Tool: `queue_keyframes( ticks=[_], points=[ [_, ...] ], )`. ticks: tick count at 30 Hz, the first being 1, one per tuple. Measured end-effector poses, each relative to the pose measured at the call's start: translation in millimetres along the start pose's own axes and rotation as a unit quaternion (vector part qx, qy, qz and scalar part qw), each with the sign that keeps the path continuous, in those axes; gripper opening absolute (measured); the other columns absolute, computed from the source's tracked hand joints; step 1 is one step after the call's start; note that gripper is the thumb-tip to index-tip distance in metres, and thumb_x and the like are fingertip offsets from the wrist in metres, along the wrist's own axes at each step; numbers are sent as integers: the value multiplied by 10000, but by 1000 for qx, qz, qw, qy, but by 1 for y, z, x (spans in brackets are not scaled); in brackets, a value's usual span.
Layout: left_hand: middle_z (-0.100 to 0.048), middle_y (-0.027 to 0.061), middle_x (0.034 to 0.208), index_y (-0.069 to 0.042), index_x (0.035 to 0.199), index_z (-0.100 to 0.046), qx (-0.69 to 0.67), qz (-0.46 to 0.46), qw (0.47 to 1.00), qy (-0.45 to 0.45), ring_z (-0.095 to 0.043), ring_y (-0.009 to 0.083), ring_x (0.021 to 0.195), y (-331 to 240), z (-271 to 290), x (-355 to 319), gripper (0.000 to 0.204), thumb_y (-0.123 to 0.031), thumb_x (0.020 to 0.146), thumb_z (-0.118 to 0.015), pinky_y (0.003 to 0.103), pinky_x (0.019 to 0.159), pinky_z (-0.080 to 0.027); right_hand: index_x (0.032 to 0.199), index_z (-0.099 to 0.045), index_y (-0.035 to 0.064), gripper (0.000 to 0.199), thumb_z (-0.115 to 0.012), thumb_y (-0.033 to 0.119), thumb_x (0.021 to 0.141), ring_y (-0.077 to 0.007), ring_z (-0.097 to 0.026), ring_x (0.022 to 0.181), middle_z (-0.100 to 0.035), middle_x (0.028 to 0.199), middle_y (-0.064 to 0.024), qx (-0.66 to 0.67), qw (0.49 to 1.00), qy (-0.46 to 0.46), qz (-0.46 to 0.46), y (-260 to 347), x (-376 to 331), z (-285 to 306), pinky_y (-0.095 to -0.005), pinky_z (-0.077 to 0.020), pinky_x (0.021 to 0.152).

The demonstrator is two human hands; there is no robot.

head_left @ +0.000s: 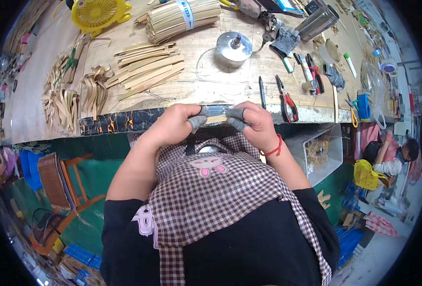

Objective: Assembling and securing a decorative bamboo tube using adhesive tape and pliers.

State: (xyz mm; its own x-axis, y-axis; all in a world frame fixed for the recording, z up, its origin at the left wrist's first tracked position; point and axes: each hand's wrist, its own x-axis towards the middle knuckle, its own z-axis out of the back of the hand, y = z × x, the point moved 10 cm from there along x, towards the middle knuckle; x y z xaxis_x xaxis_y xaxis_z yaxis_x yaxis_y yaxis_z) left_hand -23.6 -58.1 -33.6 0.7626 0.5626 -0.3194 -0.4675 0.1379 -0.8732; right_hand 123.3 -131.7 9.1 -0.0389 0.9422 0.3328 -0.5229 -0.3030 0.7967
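Observation:
A short, pale bamboo strip [216, 119] spans the gap between my hands at the table's front edge. My left hand [172, 124] pinches its left end and my right hand [259, 125] its right end. Grey fabric covers the thumb and finger on each hand, and a red cord circles my right wrist. Just beyond, to the left, flat bamboo strips [151, 69] lie in a loose pile. Curled strips [95, 88] sit further left. Beyond my hands stands a round metal burner [233, 49] with a dark wick holder on top.
A tied bamboo bundle [184, 21] and yellow fan [98, 14] stand at the back. Red-handled pliers [287, 102] and a pen [262, 91] lie right of my hands. A plastic bin [323, 155] sits below the table. Another person [397, 155] is at far right.

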Motion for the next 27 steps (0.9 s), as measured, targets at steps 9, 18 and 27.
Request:
queue_keyframes(
  ticks=[9, 18, 27],
  points=[
    [-639, 161, 745, -37, 893, -641, 159, -64, 983, -64, -608, 294, 677, -3, -1, -6, 112, 5, 804, -587, 367, 640, -471, 907, -680, 9, 146, -725, 48, 773, -236, -608, 745, -632, 831, -111, 11, 988, 62, -144, -26, -4, -16, -315, -490, 673],
    [-632, 226, 862, -35, 930, -615, 235, -70, 967, -70, -607, 427, 836, -8, 1, -3, 128, -52, 806, -588, 434, 713, -492, 946, -696, -2, 119, -698, 89, 870, -88, -595, 795, -683, 875, -20, 239, 915, -87, -314, -65, -25, 18, -253, -492, 729],
    [-654, 177, 867, -5, 1056, -644, 116, -76, 962, -234, -639, 338, 814, 24, 32, 1, 198, -22, 866, -590, 357, 747, -499, 715, -653, 0, 241, -758, 182, 835, -84, -453, 597, -544, 599, -10, 3, 945, 37, -326, -82, -49, 85, -289, -395, 549]
  ],
)
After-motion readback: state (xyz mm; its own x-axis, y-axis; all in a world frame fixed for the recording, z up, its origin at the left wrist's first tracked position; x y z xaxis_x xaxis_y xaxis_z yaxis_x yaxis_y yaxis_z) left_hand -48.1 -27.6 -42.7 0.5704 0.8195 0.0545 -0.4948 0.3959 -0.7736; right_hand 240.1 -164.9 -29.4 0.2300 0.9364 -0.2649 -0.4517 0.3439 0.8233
